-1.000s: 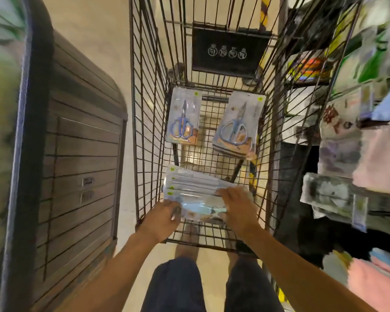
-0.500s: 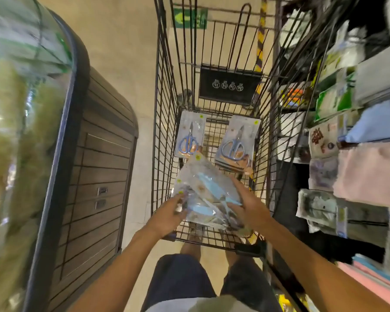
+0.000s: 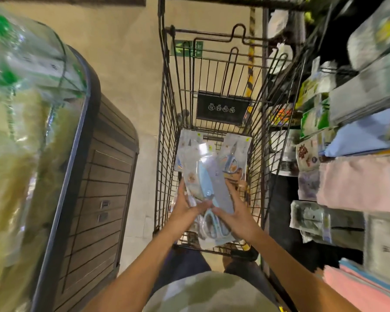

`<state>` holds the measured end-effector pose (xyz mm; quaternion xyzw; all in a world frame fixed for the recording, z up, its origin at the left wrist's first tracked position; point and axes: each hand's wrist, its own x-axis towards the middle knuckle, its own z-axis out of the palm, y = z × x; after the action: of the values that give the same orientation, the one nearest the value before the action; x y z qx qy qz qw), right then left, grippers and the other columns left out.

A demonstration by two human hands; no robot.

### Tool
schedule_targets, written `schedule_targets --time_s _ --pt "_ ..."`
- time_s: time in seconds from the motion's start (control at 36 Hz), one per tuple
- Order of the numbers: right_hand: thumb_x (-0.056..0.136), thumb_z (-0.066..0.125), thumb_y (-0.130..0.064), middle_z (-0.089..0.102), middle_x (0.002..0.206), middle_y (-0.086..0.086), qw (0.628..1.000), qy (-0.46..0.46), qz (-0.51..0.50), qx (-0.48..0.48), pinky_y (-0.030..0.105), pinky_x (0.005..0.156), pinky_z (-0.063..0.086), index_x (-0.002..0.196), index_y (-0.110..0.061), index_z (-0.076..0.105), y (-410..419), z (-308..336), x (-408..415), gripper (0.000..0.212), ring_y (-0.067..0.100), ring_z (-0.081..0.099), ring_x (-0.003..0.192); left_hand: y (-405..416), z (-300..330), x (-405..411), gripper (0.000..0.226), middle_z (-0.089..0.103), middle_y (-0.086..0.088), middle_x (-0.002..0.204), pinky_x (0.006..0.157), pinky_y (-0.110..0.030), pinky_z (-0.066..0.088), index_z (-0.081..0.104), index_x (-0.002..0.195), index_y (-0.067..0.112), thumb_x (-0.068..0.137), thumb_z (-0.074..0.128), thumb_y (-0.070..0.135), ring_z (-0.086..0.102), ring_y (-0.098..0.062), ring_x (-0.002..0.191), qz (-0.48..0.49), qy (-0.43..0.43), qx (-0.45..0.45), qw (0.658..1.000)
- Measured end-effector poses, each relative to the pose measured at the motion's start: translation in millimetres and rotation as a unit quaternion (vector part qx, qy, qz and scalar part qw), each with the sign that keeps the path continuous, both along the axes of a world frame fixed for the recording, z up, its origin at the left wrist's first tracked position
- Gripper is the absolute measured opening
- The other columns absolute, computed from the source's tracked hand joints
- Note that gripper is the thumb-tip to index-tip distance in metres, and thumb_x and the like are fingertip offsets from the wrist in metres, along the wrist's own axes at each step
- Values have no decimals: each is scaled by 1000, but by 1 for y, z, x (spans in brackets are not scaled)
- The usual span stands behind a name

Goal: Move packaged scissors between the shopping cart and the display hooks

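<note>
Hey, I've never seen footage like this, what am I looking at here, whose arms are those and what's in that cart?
There is no machine here. A person wears a wide-angle camera on the head, which looks forward and down, so the two bare arms at the bottom are the wearer's own.

In front stands a wire shopping cart. The left hand and the right hand together grip a bundle of packaged scissors with light blue handles, held up over the cart's near end. Farther in, more scissors packs lean against the cart's far wall, partly hidden behind the bundle.

To the right are store shelves with packaged goods and folded cloths. To the left is a dark slatted bin with a blurred plastic-wrapped load on top.
</note>
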<state>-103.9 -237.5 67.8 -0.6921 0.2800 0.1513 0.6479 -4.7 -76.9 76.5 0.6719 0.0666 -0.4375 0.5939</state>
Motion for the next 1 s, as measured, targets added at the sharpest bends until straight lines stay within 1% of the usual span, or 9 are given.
schedule_targets --time_s 0.19,0.33,0.44,0.5,0.58,0.67,0.72,0.83,1.0 --pt "88 75 -18 52 134 -10 996 55 72 -28 19 79 57 149 -42 33 -5 -16 -11 78 13 59 118 17 -10 10 104 51 5 147 101 -50 52 22 152 47 77 85 12 54 -19 131 3 -53 75 996" --pt "90 73 -14 48 138 -1 982 100 95 -127 20 91 54 149 -27 42 -18 -62 -28 68 14 52 125 42 -33 17 106 38 2 157 91 -15 53 10 158 38 84 74 -4 46 -15 137 -35 -101 100 989" --pt "87 71 -20 47 138 -2 970 112 143 -161 38 106 48 146 -33 43 -19 -108 -35 67 20 49 130 56 -57 22 107 38 -1 157 105 -47 49 8 156 46 86 71 -6 45 -29 140 -54 -128 111 984" --pt "81 74 -21 48 141 0 959 108 169 -201 40 106 47 147 -27 44 -15 -133 -35 72 23 49 130 58 -68 23 109 41 -6 156 104 -43 51 9 152 56 86 70 -7 47 -36 136 -56 -134 116 983" --pt "70 84 -33 55 135 4 947 82 192 -246 26 103 43 141 -17 51 -7 -161 -37 80 18 53 123 58 -81 19 105 41 16 152 91 -10 51 12 144 62 88 68 -7 56 -6 124 -54 -138 108 983" --pt "71 88 -29 52 141 2 952 29 185 -242 14 111 29 142 -15 51 3 -178 -42 81 2 41 128 55 -95 15 102 38 30 144 79 -2 48 9 155 44 89 67 -7 55 24 101 -57 -134 108 983" --pt "74 85 -27 49 144 1 947 -5 186 -264 29 116 33 145 -19 49 8 -187 -44 80 12 42 132 55 -102 13 102 40 29 145 87 -8 51 10 154 46 88 68 -6 57 14 111 -59 -131 108 984" --pt "72 86 -30 49 143 5 925 1 236 -298 39 115 34 149 -21 43 12 -195 -42 88 23 41 132 53 -106 11 105 47 8 151 101 -49 53 14 144 67 87 71 -2 52 -41 130 -69 -119 104 985" --pt "87 73 -37 51 144 0 898 58 328 -288 35 110 37 147 -26 42 3 -198 -35 68 21 46 133 51 -106 12 107 44 24 144 80 -18 58 9 152 56 86 70 -4 48 -14 136 -55 -90 111 988"
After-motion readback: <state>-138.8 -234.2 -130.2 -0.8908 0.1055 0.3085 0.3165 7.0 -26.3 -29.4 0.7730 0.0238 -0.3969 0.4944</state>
